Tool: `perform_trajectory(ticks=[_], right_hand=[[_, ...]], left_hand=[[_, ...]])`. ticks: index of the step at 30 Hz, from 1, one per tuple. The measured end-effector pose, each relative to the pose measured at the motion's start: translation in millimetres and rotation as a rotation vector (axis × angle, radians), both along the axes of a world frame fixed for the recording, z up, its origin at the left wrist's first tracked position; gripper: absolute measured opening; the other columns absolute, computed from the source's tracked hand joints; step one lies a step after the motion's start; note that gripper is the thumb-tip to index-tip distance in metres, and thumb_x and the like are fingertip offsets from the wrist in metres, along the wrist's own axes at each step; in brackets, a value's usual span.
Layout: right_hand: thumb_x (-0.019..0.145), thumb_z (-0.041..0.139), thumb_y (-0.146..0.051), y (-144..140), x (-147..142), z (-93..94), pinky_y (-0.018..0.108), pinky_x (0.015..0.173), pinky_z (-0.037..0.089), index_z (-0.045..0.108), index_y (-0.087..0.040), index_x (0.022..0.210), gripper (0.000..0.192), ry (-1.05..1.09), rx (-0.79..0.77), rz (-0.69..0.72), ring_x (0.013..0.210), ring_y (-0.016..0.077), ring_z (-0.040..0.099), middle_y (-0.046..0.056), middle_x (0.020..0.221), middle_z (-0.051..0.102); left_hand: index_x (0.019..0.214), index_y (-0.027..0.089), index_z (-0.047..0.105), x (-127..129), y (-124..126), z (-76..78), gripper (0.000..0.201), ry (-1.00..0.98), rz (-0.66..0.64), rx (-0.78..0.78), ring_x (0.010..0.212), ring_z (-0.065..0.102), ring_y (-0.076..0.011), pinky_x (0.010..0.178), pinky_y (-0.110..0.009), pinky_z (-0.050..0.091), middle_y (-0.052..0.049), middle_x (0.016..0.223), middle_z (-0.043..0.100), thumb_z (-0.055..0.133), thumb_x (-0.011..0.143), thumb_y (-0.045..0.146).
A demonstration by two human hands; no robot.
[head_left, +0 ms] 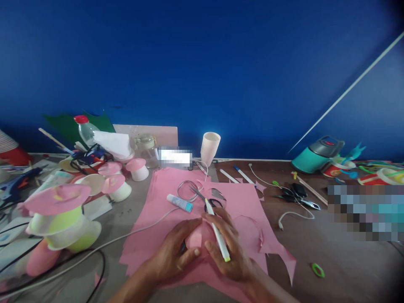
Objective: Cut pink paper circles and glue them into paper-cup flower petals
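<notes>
Both my hands meet over a small pink paper piece (196,239) that lies on the big pink paper sheet (240,202) in front of me. My left hand (172,254) presses the piece from the left, thumb on its lower edge. My right hand (225,248) holds the piece from the right and has a white marker with a yellow-green cap (217,231) between its fingers. A glue stick with a blue cap (179,203), a wire ring (187,190) and black-handled scissors (211,201) rest on the sheet just beyond my hands.
Pink-topped paper-cup mushrooms (59,214) crowd the left side with cables, a glue gun (15,185) and a plastic bottle (86,129). A white cup stack (210,147) stands at the back. Right: pliers (296,195), a teal flask (317,153), a green ring (318,269).
</notes>
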State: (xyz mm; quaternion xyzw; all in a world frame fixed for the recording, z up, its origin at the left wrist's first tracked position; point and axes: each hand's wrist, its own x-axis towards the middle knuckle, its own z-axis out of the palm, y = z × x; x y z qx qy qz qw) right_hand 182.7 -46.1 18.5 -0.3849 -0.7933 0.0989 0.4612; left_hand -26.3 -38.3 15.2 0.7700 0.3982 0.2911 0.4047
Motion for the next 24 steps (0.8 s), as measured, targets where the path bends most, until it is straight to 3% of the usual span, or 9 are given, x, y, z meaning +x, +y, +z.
perform_trajectory(ticks=[5,10,16,19,21,24], right_hand=[[0.087,0.052,-0.014,-3,7,4.7,0.052,0.099,0.049,0.042,-0.02,0.139,0.053,0.078,0.025,-0.015,0.125,0.0319,0.053,0.012,0.119,0.067],[0.09,0.051,-0.014,-4,4,10.5,0.047,0.092,0.051,0.053,-0.023,0.125,0.037,0.188,-0.002,0.042,0.11,0.0284,0.06,0.007,0.094,0.072],[0.101,0.042,-0.029,-2,4,13.4,0.038,0.075,0.054,0.058,-0.025,0.12,0.025,0.446,-0.144,0.058,0.079,0.0204,0.065,0.003,0.081,0.068],[0.103,0.039,-0.037,-2,6,9.6,0.039,0.076,0.054,0.06,-0.025,0.119,0.029,0.555,-0.241,0.088,0.077,0.02,0.066,0.003,0.082,0.068],[0.103,0.038,-0.041,-2,6,5.6,0.039,0.077,0.053,0.062,-0.025,0.116,0.032,0.637,-0.287,0.121,0.077,0.0198,0.065,0.002,0.08,0.068],[0.1,0.043,-0.045,-1,4,0.8,0.035,0.069,0.051,0.067,-0.024,0.105,0.032,0.759,-0.353,0.185,0.061,0.0161,0.057,-0.001,0.065,0.06]], left_hand=[[0.142,0.019,0.051,-3,-2,-3.6,0.067,0.02,0.017,-0.039,0.129,0.054,-0.0325,0.11,-0.045,0.043,-0.017,0.143,0.055,0.057,0.088,0.058],[0.141,0.017,0.051,-3,-2,-1.2,0.066,0.024,0.009,-0.053,0.129,0.054,-0.0331,0.11,-0.045,0.043,-0.017,0.143,0.055,0.058,0.088,0.055],[0.141,0.017,0.052,-2,-1,-1.0,0.067,0.035,0.017,-0.049,0.128,0.055,-0.0333,0.108,-0.045,0.045,-0.018,0.141,0.057,0.059,0.087,0.056],[0.14,0.017,0.052,-3,0,-1.3,0.066,0.049,0.01,-0.039,0.128,0.055,-0.0335,0.108,-0.045,0.046,-0.018,0.141,0.057,0.059,0.088,0.056],[0.14,0.017,0.052,-4,0,-2.3,0.065,0.043,0.008,-0.026,0.129,0.055,-0.0337,0.108,-0.046,0.045,-0.018,0.142,0.056,0.058,0.088,0.055],[0.14,0.018,0.052,-4,0,-3.9,0.064,0.023,0.007,-0.008,0.128,0.056,-0.0335,0.108,-0.046,0.046,-0.018,0.141,0.057,0.059,0.088,0.055]])
